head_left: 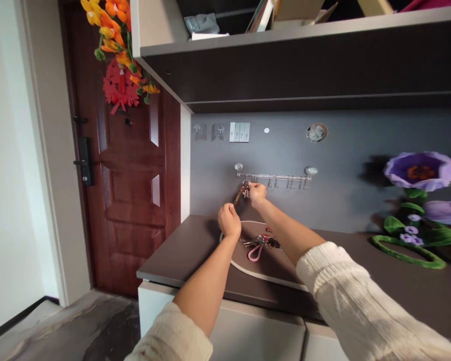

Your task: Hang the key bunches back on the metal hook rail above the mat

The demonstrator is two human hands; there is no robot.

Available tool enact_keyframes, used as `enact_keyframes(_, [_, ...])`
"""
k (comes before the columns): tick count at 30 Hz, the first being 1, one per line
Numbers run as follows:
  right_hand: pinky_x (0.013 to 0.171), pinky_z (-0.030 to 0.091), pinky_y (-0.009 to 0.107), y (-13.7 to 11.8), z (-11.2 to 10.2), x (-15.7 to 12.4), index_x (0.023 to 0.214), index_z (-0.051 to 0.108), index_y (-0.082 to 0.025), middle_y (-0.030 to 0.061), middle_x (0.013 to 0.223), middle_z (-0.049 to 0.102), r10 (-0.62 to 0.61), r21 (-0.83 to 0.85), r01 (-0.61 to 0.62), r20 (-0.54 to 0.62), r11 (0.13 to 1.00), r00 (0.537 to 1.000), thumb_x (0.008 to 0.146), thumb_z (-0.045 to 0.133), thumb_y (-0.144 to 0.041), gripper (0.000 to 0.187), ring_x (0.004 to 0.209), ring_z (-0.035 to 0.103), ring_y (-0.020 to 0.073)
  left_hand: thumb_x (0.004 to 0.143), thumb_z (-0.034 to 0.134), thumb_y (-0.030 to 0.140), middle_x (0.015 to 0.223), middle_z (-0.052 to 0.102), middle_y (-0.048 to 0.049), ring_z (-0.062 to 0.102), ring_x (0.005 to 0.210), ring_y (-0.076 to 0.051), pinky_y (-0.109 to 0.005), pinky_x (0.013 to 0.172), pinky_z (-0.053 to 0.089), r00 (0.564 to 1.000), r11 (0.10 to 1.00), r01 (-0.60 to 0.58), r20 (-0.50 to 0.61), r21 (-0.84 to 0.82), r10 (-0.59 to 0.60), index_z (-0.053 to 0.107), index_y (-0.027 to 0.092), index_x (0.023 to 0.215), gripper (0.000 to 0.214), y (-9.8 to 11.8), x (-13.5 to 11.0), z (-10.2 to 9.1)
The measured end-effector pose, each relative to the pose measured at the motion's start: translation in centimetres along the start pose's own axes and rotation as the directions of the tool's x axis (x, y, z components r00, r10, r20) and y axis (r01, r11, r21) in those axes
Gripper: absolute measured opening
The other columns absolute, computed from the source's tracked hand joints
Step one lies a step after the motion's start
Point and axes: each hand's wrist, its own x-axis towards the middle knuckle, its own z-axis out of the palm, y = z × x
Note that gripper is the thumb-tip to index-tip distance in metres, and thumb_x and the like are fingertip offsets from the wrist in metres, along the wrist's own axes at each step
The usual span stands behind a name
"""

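My right hand (257,192) is closed on a bunch of keys (246,190) just under the left end of a metal hook rail (274,176) on the grey wall. Lower and to the left, my left hand (229,219) is closed around the bottom end of a dark, gold-lettered strap (238,196) that hangs from the same bunch. Whether the key ring sits on a hook is too small to tell. Below my hands, more keys (253,241) with a pink loop strap (255,253) lie on the brown countertop (173,250), with a white cord (248,273) curving around them.
Purple artificial flowers (423,171) stand on the counter at the right. An overhead shelf (285,75) juts out above the rail. Light switches (239,132) and two clear hooks (220,130) are on the wall. A dark red door (131,200) is at the left.
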Motion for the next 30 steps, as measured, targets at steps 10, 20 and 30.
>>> enact_keyframes(10, [0.043, 0.048, 0.023, 1.0, 0.8, 0.5, 0.057, 0.053, -0.018, -0.0021, 0.044, 0.052, 0.030, -0.062, -0.040, -0.143, 0.997, 0.989, 0.073, 0.054, -0.021, 0.017, 0.040, 0.054, 0.0111, 0.085, 0.032, 0.023, 0.092, 0.062, -0.0098, 0.052, 0.091, -0.021, -0.030, 0.081, 0.035, 1.000, 1.000, -0.008, 0.004, 0.006, 0.008, 0.059, 0.018, 0.088, 0.027, -0.1, 0.0, 0.1])
enact_keyframes(20, [0.042, 0.047, 0.020, 1.9, -0.6, 0.7, 0.058, 0.052, -0.018, -0.0046, 0.043, 0.049, 0.039, -0.048, -0.039, -0.009, 0.998, 0.999, 0.073, 0.056, -0.020, 0.015, 0.038, 0.051, 0.0082, 0.085, 0.031, 0.021, 0.090, 0.062, -0.0090, 0.053, 0.089, -0.020, -0.030, 0.079, 0.036, 1.000, 1.000, 0.006, 0.016, 0.010, -0.006, 0.058, 0.018, 0.088, 0.028, -0.2, 0.0, -0.1])
enact_keyframes(30, [0.052, 0.051, 0.022, 0.5, -3.9, -0.7, 0.066, 0.051, -0.016, -0.0030, 0.054, 0.056, 0.096, -0.052, -0.090, 0.117, 0.995, 0.989, 0.071, 0.055, -0.012, 0.008, 0.048, 0.056, 0.0074, 0.084, 0.034, 0.022, 0.089, 0.062, -0.0088, 0.054, 0.089, -0.019, -0.029, 0.080, 0.037, 0.999, 0.999, -0.022, 0.024, -0.028, 0.023, 0.058, 0.018, 0.086, 0.025, -0.8, 0.2, 0.1])
